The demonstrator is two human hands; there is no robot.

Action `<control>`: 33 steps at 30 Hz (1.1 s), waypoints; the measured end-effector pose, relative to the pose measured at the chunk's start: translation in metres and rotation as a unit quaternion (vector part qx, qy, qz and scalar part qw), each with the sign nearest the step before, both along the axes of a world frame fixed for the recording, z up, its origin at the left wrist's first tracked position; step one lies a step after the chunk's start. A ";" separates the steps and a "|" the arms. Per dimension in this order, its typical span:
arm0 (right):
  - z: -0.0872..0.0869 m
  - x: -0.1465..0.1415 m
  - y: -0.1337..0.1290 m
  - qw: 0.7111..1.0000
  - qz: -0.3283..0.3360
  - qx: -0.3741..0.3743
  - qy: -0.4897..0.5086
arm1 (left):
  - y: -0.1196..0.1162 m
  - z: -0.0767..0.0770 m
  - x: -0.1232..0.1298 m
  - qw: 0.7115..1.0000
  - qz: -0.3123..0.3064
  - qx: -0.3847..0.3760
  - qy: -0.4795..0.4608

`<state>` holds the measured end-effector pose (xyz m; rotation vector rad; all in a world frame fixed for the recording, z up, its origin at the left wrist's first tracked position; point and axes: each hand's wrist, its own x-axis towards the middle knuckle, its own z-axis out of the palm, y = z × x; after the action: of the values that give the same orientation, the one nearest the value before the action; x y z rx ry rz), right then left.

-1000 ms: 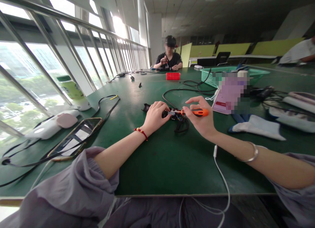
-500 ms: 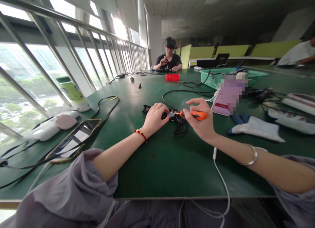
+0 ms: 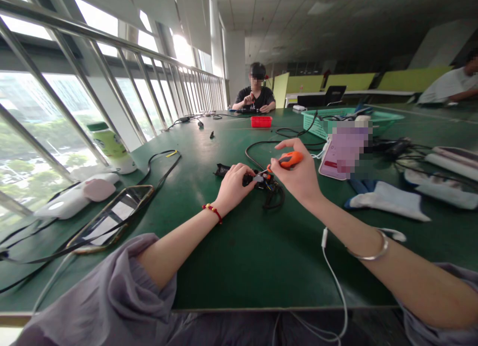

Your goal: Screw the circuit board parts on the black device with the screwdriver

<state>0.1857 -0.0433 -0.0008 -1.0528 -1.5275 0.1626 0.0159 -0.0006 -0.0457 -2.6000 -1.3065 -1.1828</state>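
left hand [image 3: 235,184]: fingers closed on black device [image 3: 266,183]
right hand [image 3: 299,180]: fingers curled round orange screwdriver [image 3: 291,160]
tilt: now steeper — likely re-angling the tip

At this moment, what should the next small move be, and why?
Probably the right hand should gently settle the tip of the orange-handled screwdriver before any turning. The shaft slants down to the black device, which the left hand steadies on the green table; whether the tip is seated is too small to tell.
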 end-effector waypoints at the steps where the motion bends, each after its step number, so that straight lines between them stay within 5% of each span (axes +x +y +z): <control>1: 0.003 -0.001 0.001 1.000 -0.015 0.004 0.011 | -0.001 0.001 0.000 1.000 0.000 -0.002 -0.002; 9: 0.016 0.000 -0.008 0.992 -0.123 0.024 -0.005 | -0.004 0.002 -0.001 1.000 0.019 0.010 0.020; 22: 0.020 0.004 -0.018 0.987 -0.136 0.029 -0.081 | -0.010 0.004 0.002 0.992 0.057 0.045 0.107; 27: 0.016 0.005 -0.020 0.996 -0.076 0.028 -0.032 | -0.008 -0.003 0.003 0.988 0.114 0.035 0.095; 33: 0.015 0.014 -0.024 0.994 -0.100 -0.008 -0.041 | -0.010 0.001 -0.001 0.976 0.136 0.063 0.159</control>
<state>0.1997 -0.0674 0.0138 -1.2308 -1.4856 -0.0073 0.0146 -0.0107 -0.0446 -2.3039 -1.4052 -0.7440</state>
